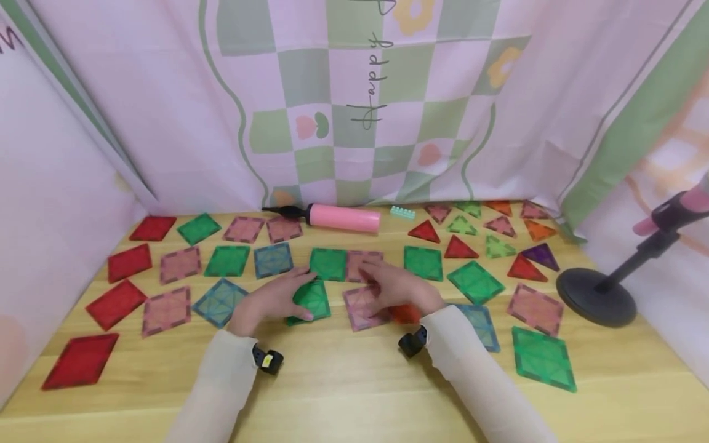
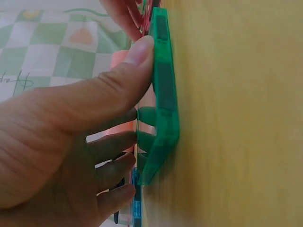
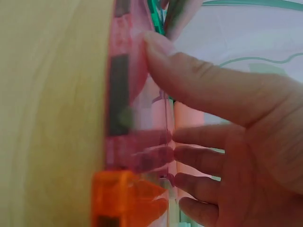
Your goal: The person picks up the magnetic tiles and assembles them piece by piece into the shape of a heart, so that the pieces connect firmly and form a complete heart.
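Observation:
My left hand (image 1: 277,298) lies over a green square tile (image 1: 312,300); in the left wrist view its thumb touches the green tile (image 2: 165,90), with the fingers spread along the far side. My right hand (image 1: 401,288) is over a pink square tile (image 1: 360,307). Seen from the right wrist, the thumb rests on the pink tile (image 3: 120,94) and the fingertips touch down beyond it, spread apart. Another green tile (image 1: 328,264) and a pink tile (image 1: 372,257) lie side by side just behind. An orange piece (image 1: 405,314) is partly hidden under the right hand.
Red tiles (image 1: 117,304), pink and blue tiles (image 1: 220,301) lie to the left. Triangles (image 1: 460,247), more squares (image 1: 475,282) and a black stand base (image 1: 596,296) are at the right. A pink pump (image 1: 344,218) lies before the curtain (image 1: 354,154).

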Tool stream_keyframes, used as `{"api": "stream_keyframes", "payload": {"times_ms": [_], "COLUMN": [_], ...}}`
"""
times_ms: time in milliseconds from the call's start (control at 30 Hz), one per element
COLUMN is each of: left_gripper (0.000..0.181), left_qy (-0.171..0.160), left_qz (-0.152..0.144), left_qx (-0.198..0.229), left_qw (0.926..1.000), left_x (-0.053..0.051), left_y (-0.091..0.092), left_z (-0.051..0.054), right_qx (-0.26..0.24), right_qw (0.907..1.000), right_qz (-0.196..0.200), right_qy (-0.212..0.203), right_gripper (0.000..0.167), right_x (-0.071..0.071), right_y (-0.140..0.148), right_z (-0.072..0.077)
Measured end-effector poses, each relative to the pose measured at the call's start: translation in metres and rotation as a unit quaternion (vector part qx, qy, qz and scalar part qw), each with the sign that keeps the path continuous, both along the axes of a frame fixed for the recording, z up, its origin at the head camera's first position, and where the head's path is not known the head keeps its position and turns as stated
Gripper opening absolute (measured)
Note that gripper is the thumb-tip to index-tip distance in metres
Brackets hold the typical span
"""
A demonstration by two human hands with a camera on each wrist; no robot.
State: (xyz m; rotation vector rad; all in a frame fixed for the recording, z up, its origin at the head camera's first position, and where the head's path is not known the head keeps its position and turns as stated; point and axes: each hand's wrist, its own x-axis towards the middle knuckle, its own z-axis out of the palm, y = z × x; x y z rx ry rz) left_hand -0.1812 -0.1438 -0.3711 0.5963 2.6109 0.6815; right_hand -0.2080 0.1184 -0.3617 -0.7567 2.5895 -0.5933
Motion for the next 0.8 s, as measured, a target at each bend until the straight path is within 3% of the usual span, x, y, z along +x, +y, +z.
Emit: {"api": "stream_keyframes", "payload": {"times_ms": [200,433,533,800], "left_gripper": [0.081,0.084,0.082,0.075], "left_qy": [0.012,0.051,0.069,0.057], "left_qz": [0.018,0.040,0.040,0.016], "left_qx": [-0.017,-0.036,-0.032,-0.011], "left_qw": [0.9996,0.9972,0.9963,0.9982], "left_x": [-0.001,0.004,0.005,0.002], "left_y": [0.003,0.016,0.022,0.026], "left_z": [0.003,0.001,-0.001,-0.005], "right_qx": [-0.013,-0.039,-0.045,-0.039], "right_qw": [0.9997,0.9992,0.9988,0.9985], "right_qz": [0.010,0.004,-0.011,-0.018], "right_qy": [-0.018,0.014,0.019,0.034], "right_gripper": [0.090,0.075,0.073,0.074], "right_x": [-0.002,-0.007,-0.008,-0.006], "right_y": [0.001,-0.002,-0.004,-0.005], "right_z": [0.003,-0.003,-0.005,-0.007]}}
